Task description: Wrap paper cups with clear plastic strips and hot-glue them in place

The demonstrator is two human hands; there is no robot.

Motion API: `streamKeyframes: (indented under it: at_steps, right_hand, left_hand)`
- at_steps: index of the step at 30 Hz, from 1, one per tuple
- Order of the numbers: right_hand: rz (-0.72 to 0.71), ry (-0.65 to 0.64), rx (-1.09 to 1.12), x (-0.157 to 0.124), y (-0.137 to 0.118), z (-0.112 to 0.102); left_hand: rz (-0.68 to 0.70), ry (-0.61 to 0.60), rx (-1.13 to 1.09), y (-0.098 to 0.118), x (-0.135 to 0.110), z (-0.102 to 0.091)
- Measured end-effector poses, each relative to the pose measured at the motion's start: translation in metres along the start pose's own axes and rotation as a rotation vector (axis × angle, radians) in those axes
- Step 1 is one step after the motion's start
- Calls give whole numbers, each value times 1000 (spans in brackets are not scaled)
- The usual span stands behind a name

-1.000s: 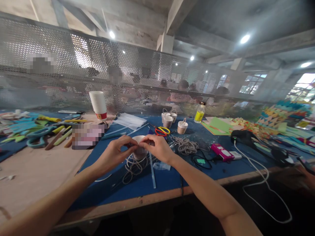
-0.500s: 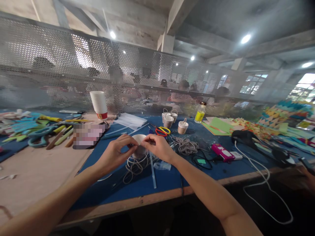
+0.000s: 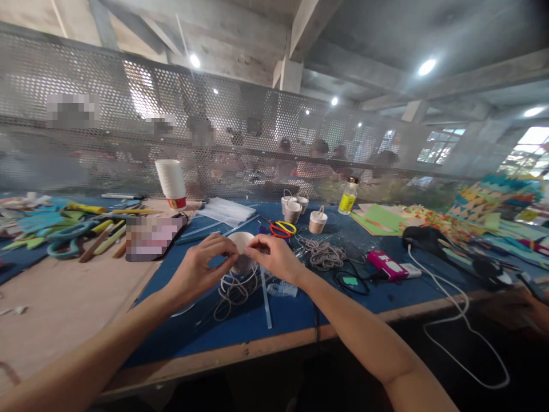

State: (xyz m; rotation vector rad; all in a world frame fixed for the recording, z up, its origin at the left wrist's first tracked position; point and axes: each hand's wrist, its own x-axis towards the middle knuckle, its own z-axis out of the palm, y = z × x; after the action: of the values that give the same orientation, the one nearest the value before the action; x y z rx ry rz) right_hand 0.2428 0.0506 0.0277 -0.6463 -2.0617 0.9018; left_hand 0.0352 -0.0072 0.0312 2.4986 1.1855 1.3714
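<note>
A small white paper cup (image 3: 243, 252) is held over the blue table mat (image 3: 291, 315) between both my hands. My left hand (image 3: 201, 268) pinches its rim from the left with curled fingers. My right hand (image 3: 277, 258) pinches the rim from the right, fingertips pressed together. White cord (image 3: 234, 289) hangs from the cup and lies coiled on the mat under my hands. What the fingertips squeeze at the rim is too small to make out.
Behind stand three cord-wrapped cups (image 3: 300, 212), scissors with red and yellow handles (image 3: 282, 229), a grey cord bundle (image 3: 325, 254), a stack of white cups (image 3: 171, 183), a yellow bottle (image 3: 348, 197) and a pink device (image 3: 388, 265). A clear stick (image 3: 266, 300) lies by my hands. Other people sit beyond the mesh screen (image 3: 214, 137).
My hands stay at the cup; the fingers shift only slightly at the rim. Nothing else has moved.
</note>
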Motion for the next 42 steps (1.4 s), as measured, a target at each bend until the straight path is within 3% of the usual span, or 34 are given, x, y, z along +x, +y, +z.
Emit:
streamKeyframes:
  at_steps: [38, 42]
  right_hand:
    - [60, 0, 107, -2, 1, 3]
    - [80, 2, 91, -1, 1, 3]
  left_hand:
    - [-331, -39, -80, 1, -4, 5]
    - [-337, 5, -118, 2, -5, 7]
